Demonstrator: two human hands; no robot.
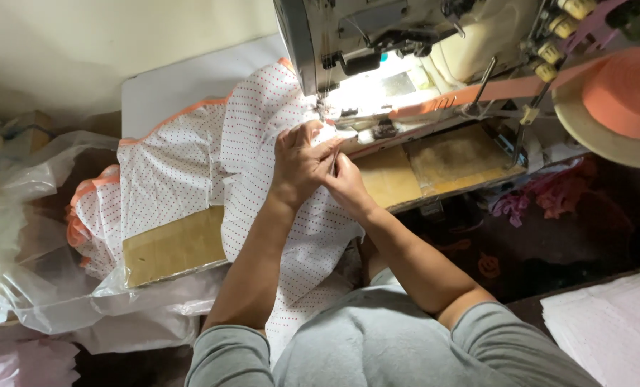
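A clear plastic bag slumps far left. The dotted white fabric runs lengthwise from near toward the sewing machine. The left hand and right hand pinch its edge. An orange tape roll sits right.

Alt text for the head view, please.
Both hands, left hand and right hand, press white dotted fabric together at the needle of a sewing machine. Orange tape runs from a roll at right; a clear plastic bag lies left.
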